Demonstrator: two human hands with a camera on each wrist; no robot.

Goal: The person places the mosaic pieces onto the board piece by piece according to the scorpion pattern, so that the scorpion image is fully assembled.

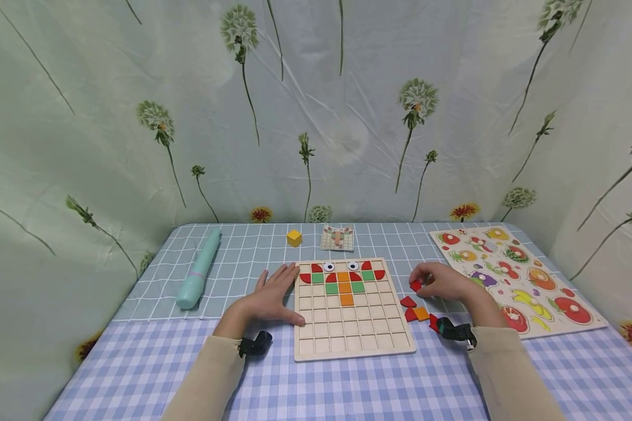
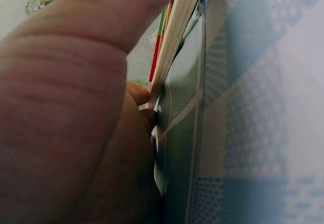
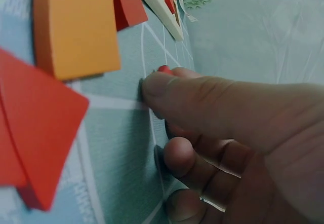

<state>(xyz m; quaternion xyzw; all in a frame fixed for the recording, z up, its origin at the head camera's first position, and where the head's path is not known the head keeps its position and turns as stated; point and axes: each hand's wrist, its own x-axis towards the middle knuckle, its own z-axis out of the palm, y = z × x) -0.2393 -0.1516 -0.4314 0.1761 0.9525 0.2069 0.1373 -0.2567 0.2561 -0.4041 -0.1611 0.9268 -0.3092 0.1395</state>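
A wooden grid board [image 1: 321, 345] lies on the table, its top rows filled with red, green and orange tiles and two eye tiles [image 1: 353, 266]. My left hand [image 1: 271, 298] rests along the board's left edge, fingers spread and straight, thumb at its lower left side. To the right of the board, my right hand [image 1: 442, 282] pinches a red tile [image 1: 415, 286] between thumb and fingertips, low over the cloth. In the right wrist view only a sliver of that red tile [image 3: 164, 69] shows. Nearby lie an orange tile [image 1: 421, 314] and several loose red tiles [image 1: 408, 302].
Behind the board stands a small pattern card [image 1: 337, 238], with a yellow cube [image 1: 294, 237] to its left. A turquoise bottle-shaped object [image 1: 197, 275] lies at the far left. On the right, a fruit puzzle board [image 1: 518, 278] reaches under the right forearm.
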